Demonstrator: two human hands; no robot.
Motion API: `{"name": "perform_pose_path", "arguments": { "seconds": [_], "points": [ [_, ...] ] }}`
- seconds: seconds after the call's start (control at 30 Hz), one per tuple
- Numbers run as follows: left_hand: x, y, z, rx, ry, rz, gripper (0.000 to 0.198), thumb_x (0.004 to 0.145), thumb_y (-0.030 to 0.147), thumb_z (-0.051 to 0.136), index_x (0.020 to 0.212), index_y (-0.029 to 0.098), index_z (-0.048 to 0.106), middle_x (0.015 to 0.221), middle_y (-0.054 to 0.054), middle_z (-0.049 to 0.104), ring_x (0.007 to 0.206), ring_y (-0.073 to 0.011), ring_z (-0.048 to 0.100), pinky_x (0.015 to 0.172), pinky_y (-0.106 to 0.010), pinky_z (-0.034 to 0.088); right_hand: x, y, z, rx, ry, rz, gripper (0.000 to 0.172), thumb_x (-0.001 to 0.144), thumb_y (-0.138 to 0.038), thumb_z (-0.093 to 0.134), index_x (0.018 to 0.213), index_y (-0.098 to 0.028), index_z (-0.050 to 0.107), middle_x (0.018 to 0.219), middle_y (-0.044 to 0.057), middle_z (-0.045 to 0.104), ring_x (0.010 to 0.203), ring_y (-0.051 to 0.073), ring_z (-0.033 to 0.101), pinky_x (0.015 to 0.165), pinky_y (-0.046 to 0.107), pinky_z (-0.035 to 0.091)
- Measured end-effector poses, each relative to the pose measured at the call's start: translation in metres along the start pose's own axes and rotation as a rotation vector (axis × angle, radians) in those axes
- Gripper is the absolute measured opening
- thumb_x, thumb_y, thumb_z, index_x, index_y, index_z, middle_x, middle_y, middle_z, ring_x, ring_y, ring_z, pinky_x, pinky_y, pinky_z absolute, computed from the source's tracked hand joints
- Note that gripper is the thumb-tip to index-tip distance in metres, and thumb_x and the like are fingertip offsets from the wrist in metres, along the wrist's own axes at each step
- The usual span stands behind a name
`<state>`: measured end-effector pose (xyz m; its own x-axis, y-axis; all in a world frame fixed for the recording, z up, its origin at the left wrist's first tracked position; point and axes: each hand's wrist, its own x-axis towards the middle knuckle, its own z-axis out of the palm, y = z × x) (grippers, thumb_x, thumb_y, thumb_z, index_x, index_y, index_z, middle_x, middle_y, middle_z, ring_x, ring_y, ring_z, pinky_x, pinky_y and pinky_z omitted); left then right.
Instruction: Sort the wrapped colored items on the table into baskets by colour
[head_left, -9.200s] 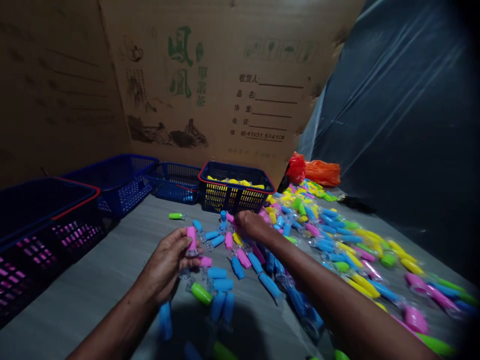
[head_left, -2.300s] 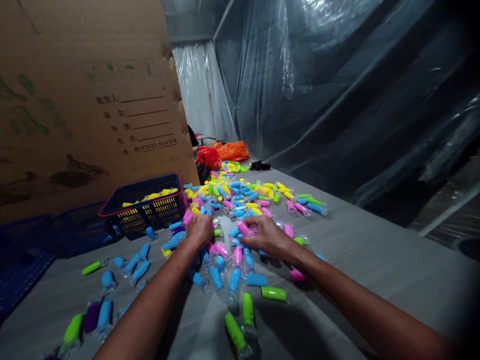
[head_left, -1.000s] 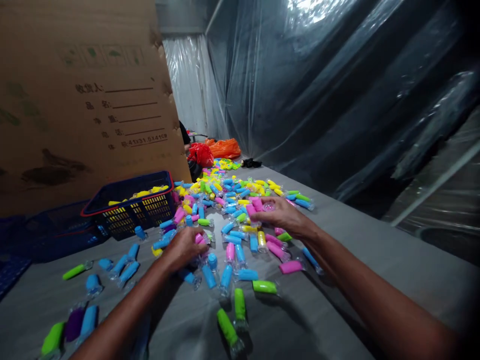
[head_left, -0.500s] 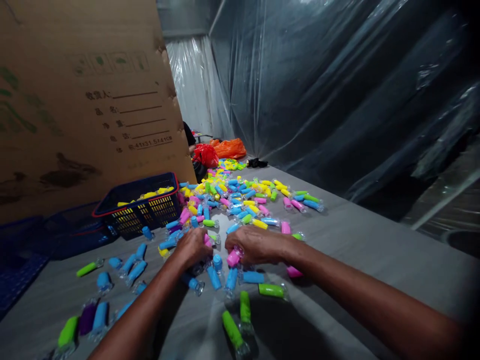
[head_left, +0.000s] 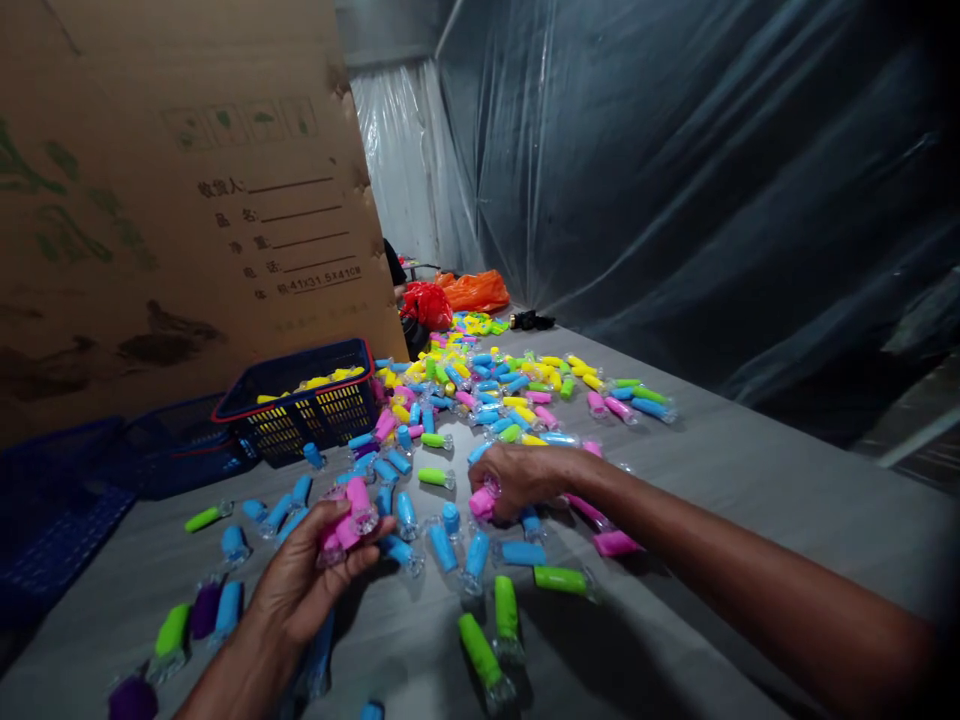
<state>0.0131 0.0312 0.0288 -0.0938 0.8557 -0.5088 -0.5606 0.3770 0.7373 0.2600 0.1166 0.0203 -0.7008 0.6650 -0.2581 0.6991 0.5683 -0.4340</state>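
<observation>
Palm up, my left hand holds several pink cylinders in clear wrap, fingers curled under them. My right hand is turned down with its fingers closed round a pink wrapped cylinder, whose end sticks out by the thumb. Its other fingertips are hidden. Blue wrapped cylinders lie between and below the hands. A green one rests just left of my right hand, and more green ones lie nearer me.
A mixed pile of wrapped cylinders spreads over the grey table. A dark blue basket with yellow pieces stands left, before a large cardboard box. Red and orange bags lie behind; plastic sheeting hangs right.
My left hand has drawn back toward me and left from the pile, turning palm up with pink cylinders in it. My right hand stays low over the table with its pink cylinder.
</observation>
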Motion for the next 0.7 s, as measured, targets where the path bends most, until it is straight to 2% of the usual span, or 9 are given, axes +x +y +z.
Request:
{"name": "perform_pose_path", "arguments": {
  "seconds": [0.07, 0.17, 0.27, 0.37, 0.47, 0.57, 0.7],
  "points": [
    [-0.001, -0.004, 0.001, -0.021, 0.018, 0.023, 0.030, 0.072, 0.005, 0.053, 0.101, 0.011, 0.051, 0.079, -0.011, 0.065, 0.073, -0.0294, 0.067, 0.045, -0.027, 0.055, 0.003, 0.000, 0.003, 0.003, 0.055, -0.011, 0.021, 0.059, -0.022, 0.067, 0.078, -0.017, 0.060, 0.062, -0.003, 0.049, 0.056, 0.011, 0.045, 0.044, 0.019, 0.027],
    [-0.002, -0.005, 0.006, -0.064, 0.001, 0.064, 0.024, 0.077, 0.003, 0.048, 0.099, 0.012, 0.051, 0.077, -0.011, 0.064, 0.072, -0.0281, 0.068, 0.042, -0.024, 0.054, 0.004, 0.000, 0.009, 0.033, 0.102, 0.001, 0.020, 0.063, -0.026, 0.065, 0.079, -0.017, 0.057, 0.063, -0.003, 0.049, 0.057, 0.011, 0.045, 0.044, 0.020, 0.025],
    [-0.002, -0.004, 0.010, -0.116, -0.068, 0.100, 0.021, 0.080, 0.003, 0.044, 0.097, 0.012, 0.051, 0.083, -0.012, 0.066, 0.067, -0.0250, 0.068, 0.039, -0.020, 0.052, 0.003, -0.001, 0.014, 0.059, 0.115, 0.011, 0.017, 0.066, -0.026, 0.062, 0.078, -0.017, 0.055, 0.066, -0.002, 0.050, 0.058, 0.011, 0.045, 0.044, 0.020, 0.025],
    [-0.004, -0.004, 0.013, -0.178, -0.132, 0.103, 0.017, 0.084, 0.006, 0.041, 0.095, 0.011, 0.052, 0.087, -0.014, 0.066, 0.070, -0.0254, 0.068, 0.041, -0.020, 0.053, 0.002, -0.002, 0.018, 0.066, 0.145, -0.003, 0.016, 0.067, -0.026, 0.061, 0.077, -0.016, 0.054, 0.069, -0.001, 0.052, 0.061, 0.012, 0.047, 0.048, 0.020, 0.026],
    [-0.005, -0.006, 0.013, -0.248, -0.162, 0.088, 0.016, 0.087, 0.016, 0.039, 0.094, 0.010, 0.052, 0.087, -0.016, 0.065, 0.079, -0.0298, 0.067, 0.044, -0.023, 0.055, 0.003, -0.003, 0.021, 0.069, 0.164, -0.003, 0.015, 0.067, -0.024, 0.060, 0.078, -0.016, 0.055, 0.069, -0.001, 0.053, 0.063, 0.013, 0.048, 0.050, 0.020, 0.027],
    [-0.006, -0.007, 0.010, -0.284, -0.175, 0.097, 0.024, 0.089, 0.025, 0.038, 0.101, 0.009, 0.051, 0.093, -0.020, 0.063, 0.086, -0.0345, 0.064, 0.048, -0.028, 0.056, 0.003, -0.002, 0.023, 0.089, 0.155, 0.020, 0.015, 0.066, -0.024, 0.061, 0.077, -0.016, 0.054, 0.068, -0.001, 0.052, 0.063, 0.013, 0.048, 0.050, 0.020, 0.026],
    [-0.008, -0.007, 0.006, -0.281, -0.135, 0.133, 0.023, 0.087, 0.023, 0.043, 0.105, 0.010, 0.050, 0.097, -0.020, 0.062, 0.091, -0.0345, 0.063, 0.054, -0.032, 0.057, 0.001, -0.002, 0.016, 0.178, 0.226, 0.019, 0.014, 0.067, -0.024, 0.059, 0.077, -0.016, 0.054, 0.069, -0.001, 0.050, 0.065, 0.013, 0.046, 0.052, 0.022, 0.028]
  ]
}}
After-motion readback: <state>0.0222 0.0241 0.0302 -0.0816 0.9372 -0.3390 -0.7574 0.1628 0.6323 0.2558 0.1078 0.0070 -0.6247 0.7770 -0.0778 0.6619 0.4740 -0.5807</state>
